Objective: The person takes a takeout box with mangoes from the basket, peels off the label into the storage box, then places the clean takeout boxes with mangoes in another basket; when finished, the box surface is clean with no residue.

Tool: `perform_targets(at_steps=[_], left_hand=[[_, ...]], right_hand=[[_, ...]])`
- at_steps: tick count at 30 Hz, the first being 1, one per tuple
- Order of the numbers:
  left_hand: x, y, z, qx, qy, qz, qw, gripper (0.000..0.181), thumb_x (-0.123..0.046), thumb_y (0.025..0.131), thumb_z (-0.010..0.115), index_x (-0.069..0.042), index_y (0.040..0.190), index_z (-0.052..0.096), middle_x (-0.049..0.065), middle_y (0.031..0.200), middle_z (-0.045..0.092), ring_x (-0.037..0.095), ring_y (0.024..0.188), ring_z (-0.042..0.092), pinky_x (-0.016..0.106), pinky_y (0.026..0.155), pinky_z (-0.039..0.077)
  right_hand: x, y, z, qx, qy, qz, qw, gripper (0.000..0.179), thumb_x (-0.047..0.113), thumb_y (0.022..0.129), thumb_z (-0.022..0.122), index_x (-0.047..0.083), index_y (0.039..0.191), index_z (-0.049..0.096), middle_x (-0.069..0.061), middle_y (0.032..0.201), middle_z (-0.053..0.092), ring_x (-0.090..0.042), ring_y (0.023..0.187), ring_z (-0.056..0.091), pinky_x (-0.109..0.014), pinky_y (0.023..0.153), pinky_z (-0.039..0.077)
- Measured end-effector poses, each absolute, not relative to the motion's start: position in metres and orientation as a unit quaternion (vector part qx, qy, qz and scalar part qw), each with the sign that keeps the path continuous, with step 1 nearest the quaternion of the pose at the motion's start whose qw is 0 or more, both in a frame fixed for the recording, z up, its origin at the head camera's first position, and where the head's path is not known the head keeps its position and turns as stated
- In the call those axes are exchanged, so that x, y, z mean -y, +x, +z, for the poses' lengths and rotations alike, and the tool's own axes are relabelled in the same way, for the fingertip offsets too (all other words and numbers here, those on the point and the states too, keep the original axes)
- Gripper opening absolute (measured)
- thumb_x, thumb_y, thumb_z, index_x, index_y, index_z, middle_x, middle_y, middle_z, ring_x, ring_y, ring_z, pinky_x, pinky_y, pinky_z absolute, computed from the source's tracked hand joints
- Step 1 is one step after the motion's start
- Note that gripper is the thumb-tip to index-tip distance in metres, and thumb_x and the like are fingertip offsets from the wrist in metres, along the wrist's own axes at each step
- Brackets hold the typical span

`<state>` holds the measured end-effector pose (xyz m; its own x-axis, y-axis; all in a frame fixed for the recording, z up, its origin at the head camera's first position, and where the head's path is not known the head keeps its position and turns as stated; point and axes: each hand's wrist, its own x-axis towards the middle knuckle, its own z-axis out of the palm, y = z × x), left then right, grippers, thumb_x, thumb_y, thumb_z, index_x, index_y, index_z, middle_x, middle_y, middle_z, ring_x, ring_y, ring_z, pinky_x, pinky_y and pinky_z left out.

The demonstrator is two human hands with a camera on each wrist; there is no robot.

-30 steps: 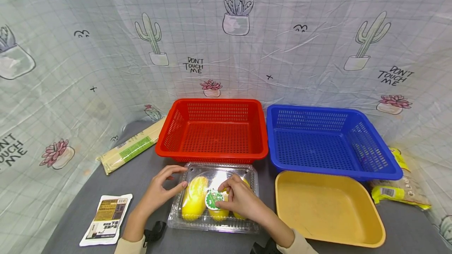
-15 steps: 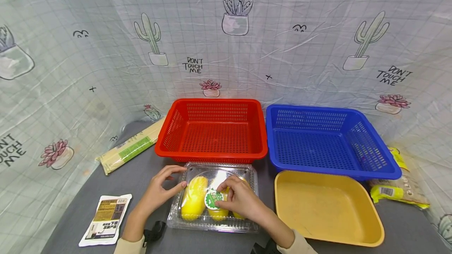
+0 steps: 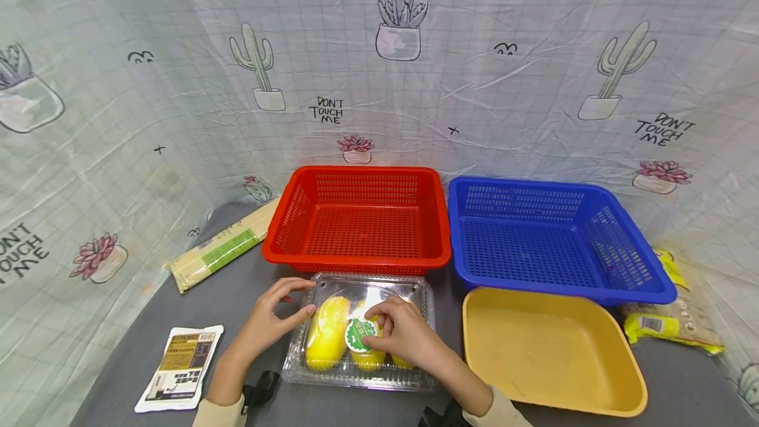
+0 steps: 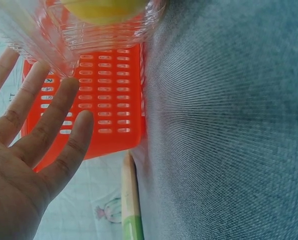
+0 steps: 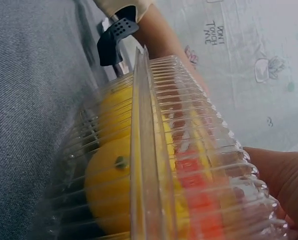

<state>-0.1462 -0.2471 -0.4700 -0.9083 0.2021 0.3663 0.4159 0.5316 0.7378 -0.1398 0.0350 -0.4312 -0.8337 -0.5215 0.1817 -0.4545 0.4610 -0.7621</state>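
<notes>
First, far left, a white packet (image 3: 179,369) with brown and black print, flat on the gray table (image 3: 237,295). Farther back, a long pale packet (image 3: 222,247) with a green patch, slanted, one end close beside the red basket (image 3: 356,261). Next, the left hand (image 3: 269,321), fingers spread and thumb well apart, close at the left side of the clear box (image 3: 358,381), with nothing held. In the middle, the clear box on the table, just in front of the red basket, with three yellow fruits (image 3: 326,341) under the see-through lid (image 3: 338,281) and a round green and white sticker (image 3: 358,335) on top. Then the right hand (image 3: 408,333), over the lid, thumb and pointing finger bent and a little apart, tips at the sticker; too hard to tell about any pinch. Farther right, a yellow tub (image 3: 545,348), and just behind that, a blue basket (image 3: 557,286) beside the red basket. Last, far right, a yellow bag (image 3: 678,323), partly behind the blue basket.
</notes>
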Motion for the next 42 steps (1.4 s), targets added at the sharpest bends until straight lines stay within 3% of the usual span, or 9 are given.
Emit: perform_targets(at_steps=[15, 21, 30, 42], left_hand=[[0.2463, -0.1466, -0.4682, 0.866, -0.176, -0.455, 0.113, 0.042, -0.016, 0.083, 0.079, -0.020, 0.122, 0.065, -0.007, 0.118, 0.061, 0.007, 0.109, 0.056, 0.034, 0.087, 0.050], [0.2460, -0.1466, -0.4675, 0.865, -0.178, -0.455, 0.111, 0.042, -0.016, 0.083, 0.078, -0.021, 0.122, 0.065, -0.007, 0.119, 0.061, 0.007, 0.109, 0.056, 0.036, 0.087, 0.051], [0.2463, -0.1469, -0.4699, 0.865, -0.179, -0.455, 0.115, 0.042, -0.016, 0.083, 0.078, -0.021, 0.123, 0.065, -0.007, 0.119, 0.061, 0.008, 0.109, 0.056, 0.036, 0.086, 0.051], [0.2466, -0.1458, -0.4713, 0.865, -0.181, -0.451, 0.125, 0.042, -0.015, 0.083, 0.079, -0.021, 0.123, 0.065, -0.007, 0.118, 0.062, 0.008, 0.108, 0.057, 0.035, 0.084, 0.051]], right_hand=[[-0.0352, -0.1364, -0.4359, -0.842, -0.274, -0.464, 0.020, 0.011, 0.006, 0.080, 0.075, 0.009, 0.087, 0.068, -0.004, 0.077, 0.054, 0.001, 0.058, 0.043, -0.019, 0.061, 0.039], [-0.0355, -0.1362, -0.4371, -0.829, -0.276, -0.485, 0.016, 0.012, -0.003, 0.081, 0.069, 0.008, 0.085, 0.067, 0.003, 0.075, 0.056, 0.002, 0.058, 0.043, -0.017, 0.051, 0.039], [-0.0366, -0.1336, -0.4378, -0.811, -0.276, -0.516, 0.012, 0.011, -0.003, 0.083, 0.068, 0.007, 0.087, 0.068, 0.002, 0.077, 0.057, 0.000, 0.061, 0.045, -0.018, 0.054, 0.041], [-0.0427, -0.1322, -0.4365, -0.758, -0.255, -0.596, 0.074, 0.005, 0.006, 0.087, 0.068, 0.003, 0.091, 0.068, -0.006, 0.080, 0.059, -0.003, 0.063, 0.048, -0.015, 0.053, 0.040]])
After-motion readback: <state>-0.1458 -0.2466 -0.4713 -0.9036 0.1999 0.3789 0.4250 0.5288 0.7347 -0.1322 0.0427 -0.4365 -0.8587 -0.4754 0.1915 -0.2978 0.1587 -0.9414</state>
